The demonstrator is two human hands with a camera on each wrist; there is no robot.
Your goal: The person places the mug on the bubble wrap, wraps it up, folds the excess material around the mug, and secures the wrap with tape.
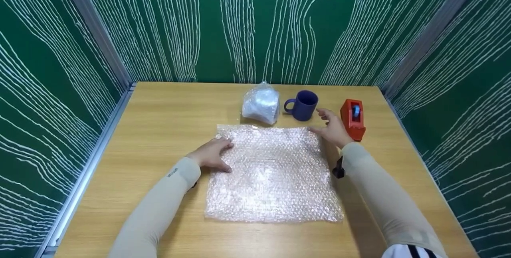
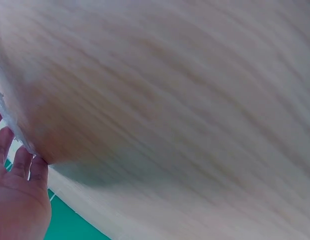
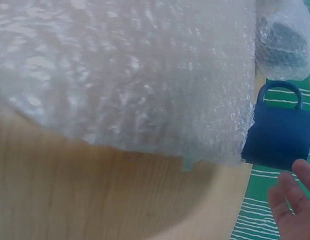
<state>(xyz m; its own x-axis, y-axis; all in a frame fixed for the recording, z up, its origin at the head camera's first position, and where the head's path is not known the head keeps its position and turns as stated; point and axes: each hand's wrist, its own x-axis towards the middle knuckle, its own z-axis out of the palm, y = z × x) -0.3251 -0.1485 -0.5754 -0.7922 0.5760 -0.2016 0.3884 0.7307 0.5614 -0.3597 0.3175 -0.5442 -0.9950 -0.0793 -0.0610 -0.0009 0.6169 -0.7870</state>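
Observation:
A sheet of bubble wrap [image 1: 271, 174] lies flat on the wooden table. My left hand [image 1: 211, 154] rests at its left edge, thumb and fingers spread; in the left wrist view the fingertips of this hand [image 2: 20, 195] touch the sheet's edge. Beyond the sheet's far right corner stands a dark blue mug [image 1: 305, 106], upright, its handle to the left. Beside the mug is my right hand [image 1: 333, 129], fingers extended and thumb near the sheet's corner. The right wrist view shows its fingers [image 3: 290, 192] close to the mug [image 3: 279, 135]; whether they touch cannot be told.
A bundle in bubble wrap [image 1: 261, 104] stands left of the mug. On the right is a red tape dispenser [image 1: 353, 120] with a blue roll, close to my right hand. Green panels with white lines [image 1: 207, 50] enclose the table [image 1: 159, 118] at the back and sides.

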